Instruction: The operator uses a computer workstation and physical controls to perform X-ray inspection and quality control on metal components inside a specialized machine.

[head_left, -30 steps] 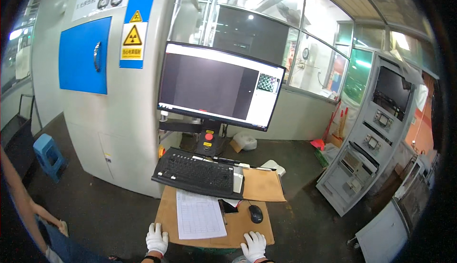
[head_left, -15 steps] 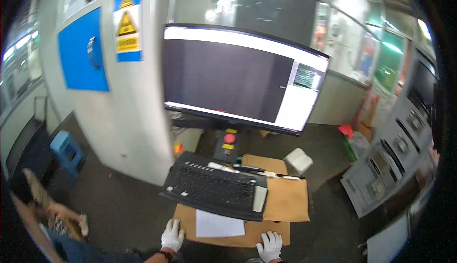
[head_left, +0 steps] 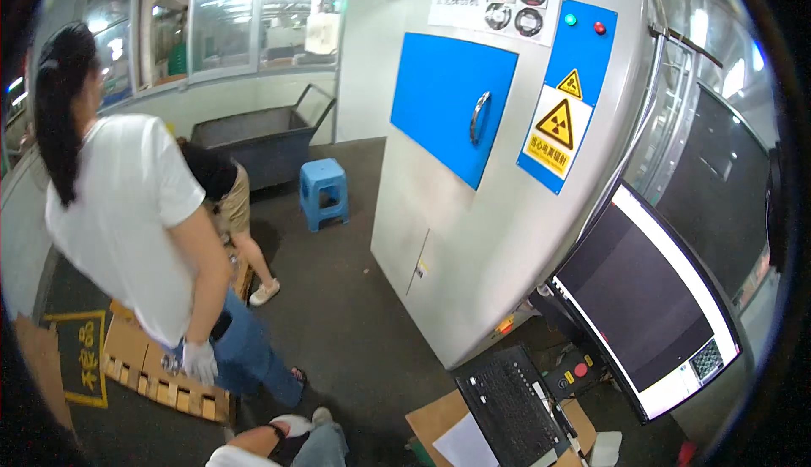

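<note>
At the lower edge is my left hand [head_left: 293, 425], in a white glove, with a dark band on the wrist. It hangs beside a leg in light blue jeans [head_left: 323, 448]; its fingers are too unclear to read, and nothing shows in it. My right hand is out of view. To the right, a black keyboard [head_left: 511, 404] rests on a stand with brown cardboard [head_left: 435, 416] and a white paper sheet [head_left: 466, 443]. The tilted monitor [head_left: 638, 298] stands beyond it, with a red button [head_left: 580, 370] on a dark box near its base.
A tall grey cabinet [head_left: 422, 213] with a blue door [head_left: 452, 103] fills the middle. At left a person in a white shirt [head_left: 127, 222] stands by a wooden pallet [head_left: 160, 387]; another person [head_left: 241, 205] bends behind. A blue stool [head_left: 323, 188] and grey cart [head_left: 253, 142] stand farther back.
The view has swung left, so the monitor and keyboard now lie at the right. My right hand has left the picture; my left hand is no longer by the cardboard.
</note>
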Demonstrator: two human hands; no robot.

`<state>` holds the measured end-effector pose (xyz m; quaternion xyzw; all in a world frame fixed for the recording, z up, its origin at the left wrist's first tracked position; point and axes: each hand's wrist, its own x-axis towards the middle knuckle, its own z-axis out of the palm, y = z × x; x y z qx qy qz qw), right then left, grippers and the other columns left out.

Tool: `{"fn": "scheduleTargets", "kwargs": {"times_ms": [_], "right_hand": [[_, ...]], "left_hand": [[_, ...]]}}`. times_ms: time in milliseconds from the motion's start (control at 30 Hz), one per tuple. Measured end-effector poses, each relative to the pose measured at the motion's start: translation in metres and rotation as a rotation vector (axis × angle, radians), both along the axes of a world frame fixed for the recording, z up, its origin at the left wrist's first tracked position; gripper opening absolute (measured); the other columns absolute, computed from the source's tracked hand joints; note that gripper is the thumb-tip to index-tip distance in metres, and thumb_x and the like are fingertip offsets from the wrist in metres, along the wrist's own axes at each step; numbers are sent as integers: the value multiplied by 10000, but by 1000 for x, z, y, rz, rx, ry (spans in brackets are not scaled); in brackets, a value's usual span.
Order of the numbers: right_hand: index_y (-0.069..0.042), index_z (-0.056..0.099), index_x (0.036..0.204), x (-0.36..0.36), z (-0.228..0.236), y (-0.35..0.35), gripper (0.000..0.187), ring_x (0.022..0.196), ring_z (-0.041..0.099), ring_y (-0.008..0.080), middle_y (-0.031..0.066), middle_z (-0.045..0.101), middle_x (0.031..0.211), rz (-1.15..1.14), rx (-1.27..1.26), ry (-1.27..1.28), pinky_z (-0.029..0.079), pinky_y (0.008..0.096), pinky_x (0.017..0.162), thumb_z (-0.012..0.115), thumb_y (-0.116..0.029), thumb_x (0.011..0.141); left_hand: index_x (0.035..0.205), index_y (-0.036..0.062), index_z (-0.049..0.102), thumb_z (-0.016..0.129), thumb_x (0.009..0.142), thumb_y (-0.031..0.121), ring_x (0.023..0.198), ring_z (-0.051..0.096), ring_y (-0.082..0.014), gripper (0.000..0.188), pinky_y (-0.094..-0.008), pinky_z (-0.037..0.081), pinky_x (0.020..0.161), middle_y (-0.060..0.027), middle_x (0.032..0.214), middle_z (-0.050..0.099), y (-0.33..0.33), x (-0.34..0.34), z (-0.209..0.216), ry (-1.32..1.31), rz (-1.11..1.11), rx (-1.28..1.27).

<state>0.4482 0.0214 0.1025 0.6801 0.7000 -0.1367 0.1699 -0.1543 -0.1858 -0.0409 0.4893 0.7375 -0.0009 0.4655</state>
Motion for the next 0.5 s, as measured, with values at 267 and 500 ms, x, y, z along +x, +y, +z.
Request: {"fn": "scheduleTargets", "kwargs": {"times_ms": [267,500], "right_hand": [[-111,567,1416,-110,-20,4,588,1172,603,400,192,612,1343,-247,-782,344,450,508,1072,547,-509,984],[-139,687,1288,-268,61,8,487,1061,648,271,74,706,1204,93,-1014,1084,449,442,1043,632,-509,977]], "left_hand": [[1275,57,708,398,1067,426,1207,649,-323,525,-466,489,1031,-175,1250,710,63,-138,62,-150,446,109],[1288,58,683,393,1076,411,1161,650,-310,504,-459,500,1003,-162,1215,705,200,-241,174,-218,390,313]]}}
